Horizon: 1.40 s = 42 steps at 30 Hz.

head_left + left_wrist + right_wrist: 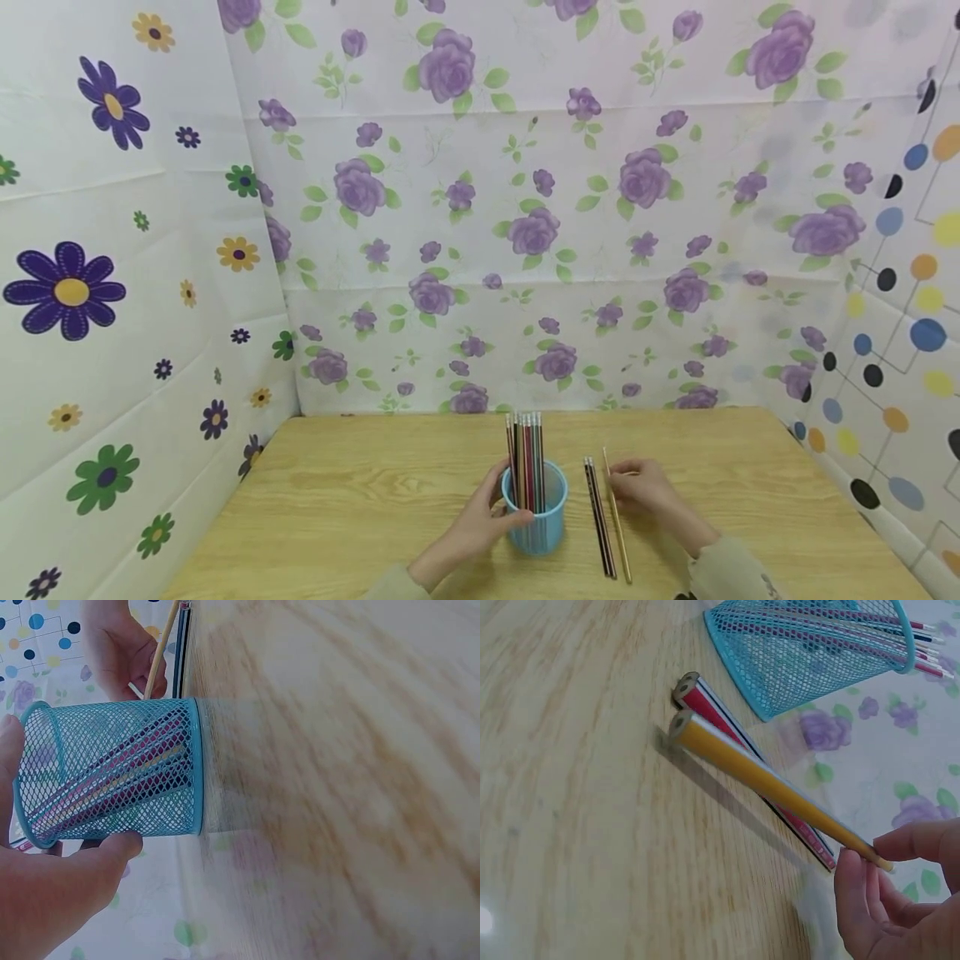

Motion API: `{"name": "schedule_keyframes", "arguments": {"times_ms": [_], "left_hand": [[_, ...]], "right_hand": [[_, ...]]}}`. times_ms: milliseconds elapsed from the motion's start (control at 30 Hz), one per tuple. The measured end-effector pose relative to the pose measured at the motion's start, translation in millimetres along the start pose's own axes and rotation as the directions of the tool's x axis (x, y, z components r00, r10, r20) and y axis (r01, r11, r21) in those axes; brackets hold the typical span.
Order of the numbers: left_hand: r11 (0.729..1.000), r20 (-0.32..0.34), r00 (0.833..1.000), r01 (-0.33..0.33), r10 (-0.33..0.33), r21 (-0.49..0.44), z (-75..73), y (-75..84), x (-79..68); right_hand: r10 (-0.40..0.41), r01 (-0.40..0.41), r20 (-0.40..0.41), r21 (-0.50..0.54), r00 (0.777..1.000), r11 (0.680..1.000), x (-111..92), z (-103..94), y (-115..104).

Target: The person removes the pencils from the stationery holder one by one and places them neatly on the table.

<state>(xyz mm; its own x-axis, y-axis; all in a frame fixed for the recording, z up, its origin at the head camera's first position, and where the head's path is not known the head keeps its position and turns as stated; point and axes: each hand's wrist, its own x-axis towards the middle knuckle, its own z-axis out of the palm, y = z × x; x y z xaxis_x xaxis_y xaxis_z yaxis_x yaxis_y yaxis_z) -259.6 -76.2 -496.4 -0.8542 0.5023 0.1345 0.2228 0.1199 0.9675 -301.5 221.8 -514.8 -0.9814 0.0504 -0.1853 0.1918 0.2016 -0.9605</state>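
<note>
1. Because the gold pencil (618, 533) is pinched only toward its far end by the fingers and thumb of the right hand (643, 485), with its near end seemingly raised, a swing or slip could be caused by so small a hold.
2. Just left of it, two dark pencils (597, 517) are laid side by side on the surface (360, 483); if brushed, they could be set rolling.
3. Farther left, the upright blue mesh cup (551, 533) is gripped by the left hand's (480, 521) curled fingers; were that hold loosened, tipping could be caused by a bump.
4. Inside, bunched pencils (528, 467) are stood above the rim, where their tops could be snagged.
</note>
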Motion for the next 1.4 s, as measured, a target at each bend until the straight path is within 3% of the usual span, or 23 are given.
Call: {"name": "schedule_keyframes", "arguments": {"times_ms": [233,600,1033,1267,1400], "left_hand": [[1.0,-0.006,1.0,-0.003,0.003,0.003,-0.5,-0.2,-0.6],[1.0,0.004,1.0,0.004,-0.004,-0.005,-0.5,-1.8,-0.1],[1.0,0.003,1.0,-0.004,0.004,-0.012,-0.1,-0.3,0.4],[1.0,0.001,1.0,-0.001,0.001,-0.004,-0.1,0.1,0.4],[1.0,0.001,1.0,-0.002,0.002,-0.003,-0.1,0.3,0.0]], "right_hand": [[-0.012,0.004,-0.058,-0.129,0.998,0.992,0.9,10.1,-2.5],[-0.012,-0.002,-0.067,-0.208,0.998,0.978,0.9,15.6,-2.6],[-0.047,0.029,-0.073,-0.234,0.996,0.972,-1.6,15.4,-1.5],[-0.1,0.07,-0.086,-0.303,0.991,0.951,-1.7,13.0,-5.3],[-0.133,0.109,-0.073,-0.27,0.988,0.957,-2.2,14.8,-11.3]]}}
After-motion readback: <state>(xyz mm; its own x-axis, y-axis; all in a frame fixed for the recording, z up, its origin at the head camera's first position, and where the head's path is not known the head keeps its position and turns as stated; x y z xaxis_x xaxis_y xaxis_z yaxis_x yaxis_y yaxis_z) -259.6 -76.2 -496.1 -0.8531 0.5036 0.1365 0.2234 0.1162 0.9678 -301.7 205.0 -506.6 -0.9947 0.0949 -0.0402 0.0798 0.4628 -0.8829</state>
